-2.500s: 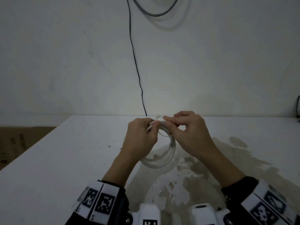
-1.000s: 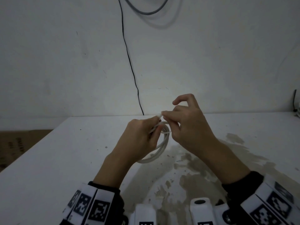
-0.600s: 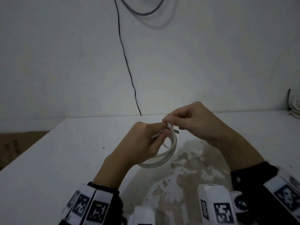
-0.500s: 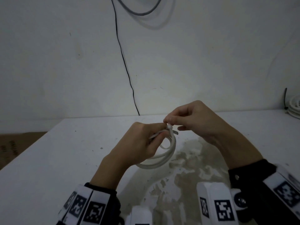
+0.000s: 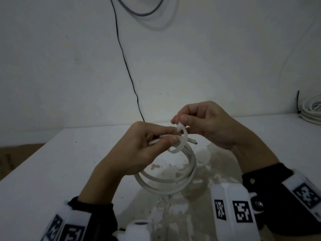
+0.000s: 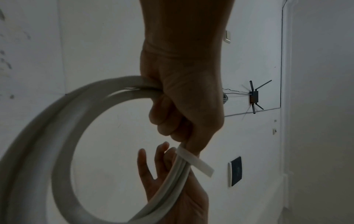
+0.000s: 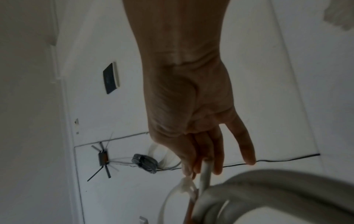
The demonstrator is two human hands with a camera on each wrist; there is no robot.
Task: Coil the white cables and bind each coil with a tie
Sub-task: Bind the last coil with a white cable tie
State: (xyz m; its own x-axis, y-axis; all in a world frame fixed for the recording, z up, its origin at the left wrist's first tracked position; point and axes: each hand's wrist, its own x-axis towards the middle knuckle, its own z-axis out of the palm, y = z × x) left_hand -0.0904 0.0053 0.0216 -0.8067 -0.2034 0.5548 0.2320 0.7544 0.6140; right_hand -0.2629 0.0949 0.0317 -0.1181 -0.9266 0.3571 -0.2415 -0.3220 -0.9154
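Left hand (image 5: 139, 150): you grip the white cable coil (image 5: 166, 181).
Right hand (image 5: 206, 122): you pinch the tie (image 5: 180, 140).
Table (image 5: 52, 171): coil held above it, edges far off.
Left wrist view only: router (image 6: 253, 97).

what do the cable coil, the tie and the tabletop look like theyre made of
Cable coil: seemingly a smooth, matte white plastic or rubber jacket; it bends in even rounds without kinking.
Tie: likely thin white plastic, a flat strip springing into a loose loop.
Tabletop: a white coated surface, worn or stained to patchy brown; what lies under the coating cannot be told.
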